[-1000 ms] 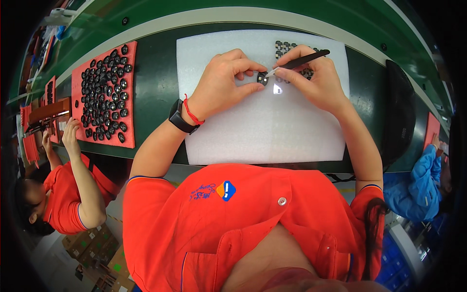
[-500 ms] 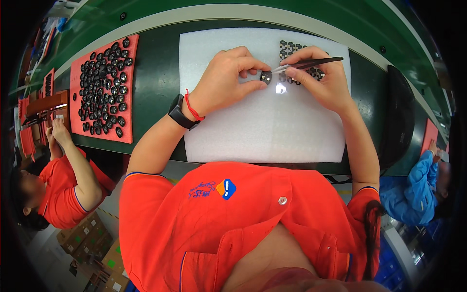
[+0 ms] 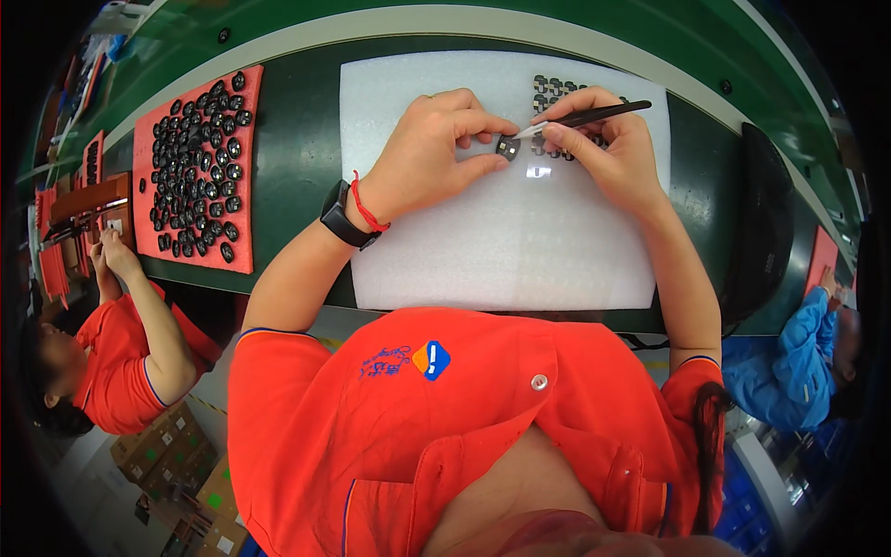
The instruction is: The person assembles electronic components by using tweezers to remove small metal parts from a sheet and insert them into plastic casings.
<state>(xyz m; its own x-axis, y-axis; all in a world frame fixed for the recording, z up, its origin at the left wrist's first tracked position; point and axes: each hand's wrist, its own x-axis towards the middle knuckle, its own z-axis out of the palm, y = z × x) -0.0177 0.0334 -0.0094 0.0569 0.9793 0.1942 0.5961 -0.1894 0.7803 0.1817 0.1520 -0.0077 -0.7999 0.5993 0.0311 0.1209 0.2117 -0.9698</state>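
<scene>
Between thumb and forefinger, my left hand [image 3: 436, 148] pinches a small black part [image 3: 508, 147] with light square spots on its face. My right hand [image 3: 608, 153] is closed round dark-handled tweezers [image 3: 603, 113], gripped like a pen. Their pale tips meet the upper right edge of the black part. Both hands are over a white foam sheet [image 3: 436, 260]. Rows of small dark and silver pieces [image 3: 555, 88] lie on the sheet beyond and partly beneath my right hand, which hides some of them.
A pink foam mat [image 3: 239, 251] to the left carries many glossy black round parts [image 3: 195, 176]. At the right of the green table [image 3: 297, 139] stands a dark curved object [image 3: 763, 232]. One person in red [image 3: 130, 362] works at left, another in blue [image 3: 784, 362] at right.
The tweezers have tilted and shifted slightly left, their tips now closer against the black part. My left hand stays nearly still.
</scene>
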